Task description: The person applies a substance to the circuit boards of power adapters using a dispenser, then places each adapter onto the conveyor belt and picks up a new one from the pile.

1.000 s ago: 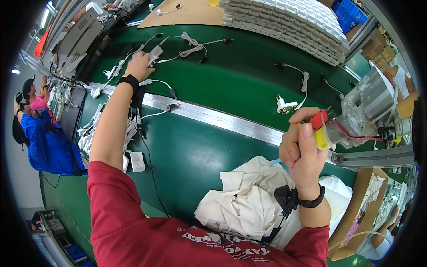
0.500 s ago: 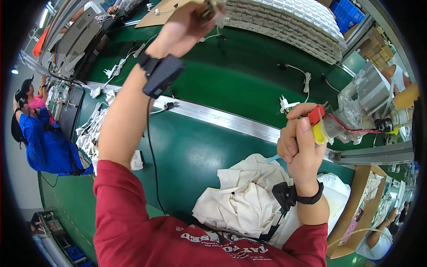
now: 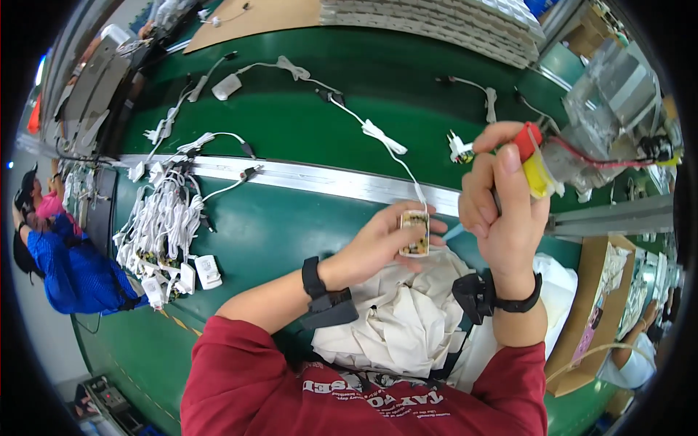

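Note:
My left hand (image 3: 369,245) is closed on an opened white power adapter (image 3: 415,231), with its circuit board facing up. A white cord runs from the adapter across the metal rail. The hand hovers over a crumpled cream cloth (image 3: 396,320). Off to the right, my right hand (image 3: 505,200) is raised, its fingers curled round a tool with a red and yellow end (image 3: 534,156). Red and dark wires trail from that tool to the right. A light blue tip pokes out beside the right hand; I cannot tell what it belongs to.
A tangle of white corded adapters (image 3: 163,225) lies at left. Beyond the metal rail (image 3: 305,180), a green belt (image 3: 291,123) carries more cords and an open-board plug (image 3: 459,147). White trays (image 3: 436,25) stand at the back, a cardboard box (image 3: 592,312) at right. Co-workers sit far left.
My left hand has come down from the far side of the belt to above the cloth, bringing the adapter and its cord. My right hand stays nearly in place.

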Motion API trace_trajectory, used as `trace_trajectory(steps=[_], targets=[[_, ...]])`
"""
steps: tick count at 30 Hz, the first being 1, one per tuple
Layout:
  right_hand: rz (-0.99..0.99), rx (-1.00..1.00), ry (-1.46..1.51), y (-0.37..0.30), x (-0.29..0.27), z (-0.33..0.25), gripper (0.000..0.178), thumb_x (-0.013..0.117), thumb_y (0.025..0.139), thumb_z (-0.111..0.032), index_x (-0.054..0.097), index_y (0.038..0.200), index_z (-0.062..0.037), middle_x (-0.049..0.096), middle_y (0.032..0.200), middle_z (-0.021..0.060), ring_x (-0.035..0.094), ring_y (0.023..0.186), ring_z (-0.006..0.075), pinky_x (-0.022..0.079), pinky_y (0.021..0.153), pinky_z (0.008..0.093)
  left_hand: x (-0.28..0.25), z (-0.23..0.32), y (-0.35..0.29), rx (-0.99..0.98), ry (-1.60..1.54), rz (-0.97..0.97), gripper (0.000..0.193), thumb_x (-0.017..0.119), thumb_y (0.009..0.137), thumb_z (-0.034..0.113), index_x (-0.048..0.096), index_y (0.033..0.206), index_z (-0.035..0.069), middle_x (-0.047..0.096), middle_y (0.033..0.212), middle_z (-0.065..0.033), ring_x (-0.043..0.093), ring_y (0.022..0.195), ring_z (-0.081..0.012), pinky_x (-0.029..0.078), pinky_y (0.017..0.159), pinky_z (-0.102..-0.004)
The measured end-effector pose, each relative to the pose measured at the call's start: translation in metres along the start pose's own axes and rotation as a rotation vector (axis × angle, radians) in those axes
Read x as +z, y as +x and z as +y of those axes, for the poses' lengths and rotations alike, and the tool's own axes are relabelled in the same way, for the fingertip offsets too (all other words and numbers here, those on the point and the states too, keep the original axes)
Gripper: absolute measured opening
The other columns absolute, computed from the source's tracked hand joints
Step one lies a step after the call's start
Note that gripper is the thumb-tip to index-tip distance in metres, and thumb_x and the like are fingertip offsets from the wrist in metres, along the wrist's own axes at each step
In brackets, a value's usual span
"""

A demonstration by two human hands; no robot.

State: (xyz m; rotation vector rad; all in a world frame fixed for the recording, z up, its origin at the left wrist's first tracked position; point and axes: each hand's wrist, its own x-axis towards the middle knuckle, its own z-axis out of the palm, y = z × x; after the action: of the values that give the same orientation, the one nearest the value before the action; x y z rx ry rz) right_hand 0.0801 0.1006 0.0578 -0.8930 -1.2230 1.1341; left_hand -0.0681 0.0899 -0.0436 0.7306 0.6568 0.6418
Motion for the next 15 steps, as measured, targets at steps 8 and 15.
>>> trace_trajectory(steps=[8,15], targets=[[0.024,-0.031,0.007,0.004,0.001,0.014,0.027,0.041,0.097,-0.032,0.042,0.096,-0.0047,0.031,0.048,-0.0034,0.027,0.035,0.0044,0.023,0.034,0.0205,0.0,-0.025,-0.005,-0.033,-0.163,-0.252,0.035,0.045,0.095,0.01,0.035,0.128,0.008,0.049,0.127,-0.011,0.052,0.116,-0.0208,0.054,0.083,-0.0355],[0.0,-0.016,0.02,0.001,0.011,0.016,0.028,0.044,0.096,-0.035,0.037,0.086,-0.01,0.032,0.047,-0.0028,0.025,0.034,0.0051,0.021,0.033,0.0207,-0.004,-0.028,-0.01,0.074,-0.179,-0.287,0.044,0.046,0.093,0.005,0.028,0.133,0.004,0.045,0.131,-0.014,0.049,0.119,-0.0257,0.054,0.085,-0.04]])
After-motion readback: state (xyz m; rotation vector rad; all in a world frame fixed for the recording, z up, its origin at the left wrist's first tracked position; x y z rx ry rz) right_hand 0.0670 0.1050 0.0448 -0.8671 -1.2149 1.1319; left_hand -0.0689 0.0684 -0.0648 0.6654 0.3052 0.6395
